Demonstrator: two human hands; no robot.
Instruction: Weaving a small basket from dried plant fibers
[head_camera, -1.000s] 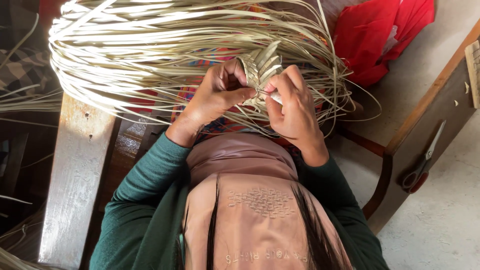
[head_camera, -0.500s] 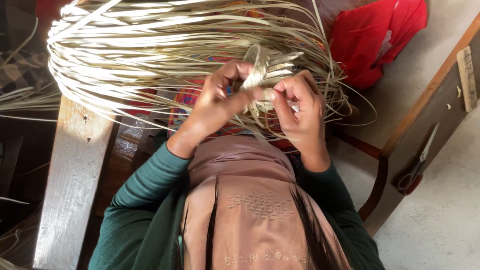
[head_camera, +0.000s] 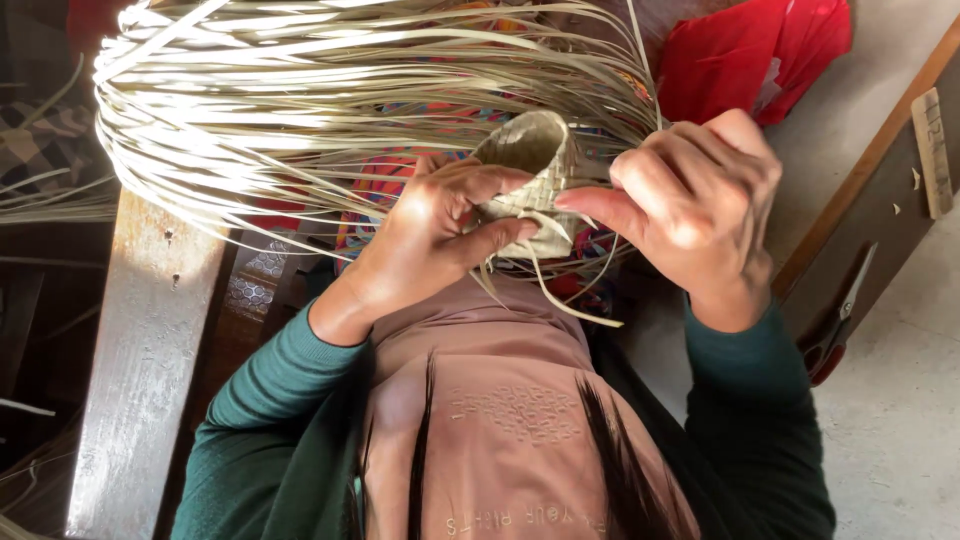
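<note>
A large sheaf of long pale reed strips (head_camera: 330, 110) fans across the top of the view, curving from the upper left toward the centre. Below it sits a person in a dusty-pink top (head_camera: 500, 420) with dark green sleeves (head_camera: 270, 410), seen from above. A weathered wooden beam (head_camera: 140, 380) runs down the left side, and a red cloth (head_camera: 750, 55) lies at the upper right.

The left hand (head_camera: 430, 240) is closed around a small woven basket piece (head_camera: 530, 170), fingers curled over its lower edge, holding it in mid-air in front of the chest, at the centre of the view. The right hand (head_camera: 700, 200) is curled just beside it, its fingertips pinching at the weave's right edge. Loose strip ends (head_camera: 560, 300) dangle beneath the piece. Red-handled scissors (head_camera: 840, 330) lie on a brown wooden board (head_camera: 880, 210) at the right.
</note>
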